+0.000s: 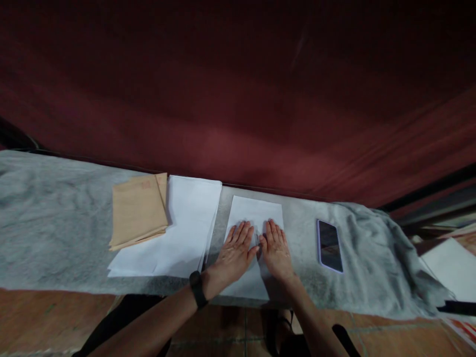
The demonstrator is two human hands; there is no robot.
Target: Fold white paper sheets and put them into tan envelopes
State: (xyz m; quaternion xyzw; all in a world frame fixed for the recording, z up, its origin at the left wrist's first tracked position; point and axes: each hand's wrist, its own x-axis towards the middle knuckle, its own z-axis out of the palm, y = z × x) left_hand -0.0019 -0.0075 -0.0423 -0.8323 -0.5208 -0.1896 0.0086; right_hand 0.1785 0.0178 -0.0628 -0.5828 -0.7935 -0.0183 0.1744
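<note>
A white sheet of paper (256,204) lies on the grey cloth in front of me, its long side running away from me. Flat on its left part rests my left hand (237,250), fingers extended, with a dark band on that wrist. My right hand (276,250) presses flat on the right part of the same sheet, fingers stretched forward. The two thumbs point toward each other with a small gap between. Neither hand grasps anything. Part of the sheet is hidden under the hands and forearms.
Left of the sheet lies a stack of white paper (189,223), with brown envelopes (138,210) partly on top. A phone (329,245) with a purple case sits to the right. The grey cloth (55,223) covers a narrow surface against a dark red wall (223,99). Tiled floor (208,332) shows below.
</note>
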